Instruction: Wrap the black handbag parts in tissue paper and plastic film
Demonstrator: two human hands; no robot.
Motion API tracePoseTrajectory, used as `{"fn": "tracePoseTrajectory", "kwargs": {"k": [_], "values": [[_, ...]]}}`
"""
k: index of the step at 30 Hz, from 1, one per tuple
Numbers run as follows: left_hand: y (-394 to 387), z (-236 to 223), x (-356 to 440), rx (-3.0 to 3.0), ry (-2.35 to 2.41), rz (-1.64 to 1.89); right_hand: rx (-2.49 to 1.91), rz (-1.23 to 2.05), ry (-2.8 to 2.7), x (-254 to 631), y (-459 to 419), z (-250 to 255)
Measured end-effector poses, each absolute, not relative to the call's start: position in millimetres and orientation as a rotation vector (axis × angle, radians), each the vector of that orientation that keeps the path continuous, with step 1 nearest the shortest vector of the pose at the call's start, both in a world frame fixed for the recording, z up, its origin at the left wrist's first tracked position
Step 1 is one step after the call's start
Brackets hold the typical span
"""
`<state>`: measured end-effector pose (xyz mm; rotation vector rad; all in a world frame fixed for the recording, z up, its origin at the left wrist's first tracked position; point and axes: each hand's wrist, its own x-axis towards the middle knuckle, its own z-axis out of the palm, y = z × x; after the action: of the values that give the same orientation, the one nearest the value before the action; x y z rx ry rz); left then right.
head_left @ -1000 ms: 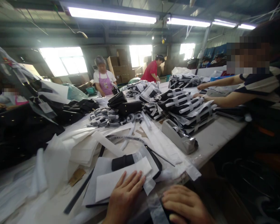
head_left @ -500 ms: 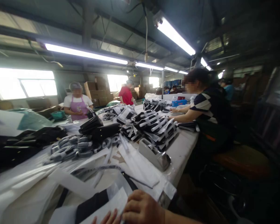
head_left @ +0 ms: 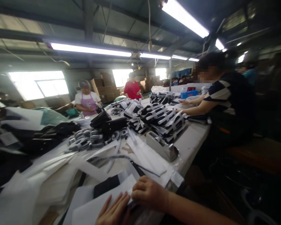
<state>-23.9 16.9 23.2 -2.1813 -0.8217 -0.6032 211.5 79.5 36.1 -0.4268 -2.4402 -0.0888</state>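
Left hand: palm down, fingers outstretched with slight gaps, laid on white sheet
Right hand: just beside the left, fingers bent and drawn together at the sheet's right edge; what they pinch is hidden
White sheet: by near edge of bench, overlapping a black piece; lower part cut off by the view
Black strap: runs out beyond the sheet, toward the bench's right edge
Tape dispenser: beyond the right hand, near the bench's right edge
Wrapped bundles: piled behind the dispenser, black with white wrapping
Wrapped coils: left of the dispenser, heaped in front of black bags
Person in striped sleeve: at the bench's right edge, arms reaching over it
Far side: person in purple apron, another in red
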Motion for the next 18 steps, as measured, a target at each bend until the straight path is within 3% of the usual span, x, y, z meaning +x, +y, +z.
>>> {"fn": "tracePoseTrajectory", "kwargs": {"k": [8,18], "values": [[-4.8,48.2,8.8,-2.156,-1.265,-0.783,-0.535,0.079,-2.432,216.1,74.6,58.7],[-7.6,44.4,15.2,-2.052,-1.244,-0.84,-0.571,-0.076,-2.364,206.9,70.9,37.9]]}}
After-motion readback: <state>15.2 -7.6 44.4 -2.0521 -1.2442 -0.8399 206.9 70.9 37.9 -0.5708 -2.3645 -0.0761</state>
